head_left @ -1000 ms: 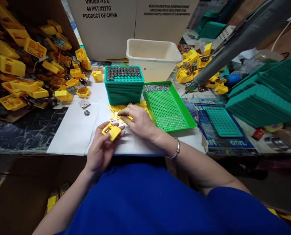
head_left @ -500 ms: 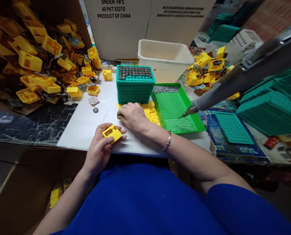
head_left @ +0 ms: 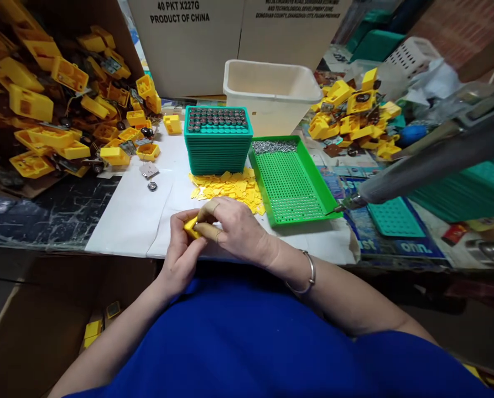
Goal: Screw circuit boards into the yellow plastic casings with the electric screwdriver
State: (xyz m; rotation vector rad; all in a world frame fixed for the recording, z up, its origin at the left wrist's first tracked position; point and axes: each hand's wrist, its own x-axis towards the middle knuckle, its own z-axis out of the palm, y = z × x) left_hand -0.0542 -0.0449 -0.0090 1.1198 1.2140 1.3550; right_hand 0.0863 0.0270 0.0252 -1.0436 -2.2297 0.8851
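A small yellow case (head_left: 192, 227), smooth and mostly hidden, is held over the white paper (head_left: 120, 218) by the left hand (head_left: 180, 254), whose fingers are closed around it. The right hand (head_left: 242, 229) has just come from the loose yellow pieces (head_left: 230, 187) to the case, so both hands now work there; its fingertips are narrowed, though whether they pinch a piece I cannot tell.

Yellow casing (head_left: 191, 227) partly hidden by left hand (head_left: 181, 255) and right hand (head_left: 242, 228). Carton (head_left: 188, 55) cropped at top, grey screwdriver (head_left: 400, 178) at right edge
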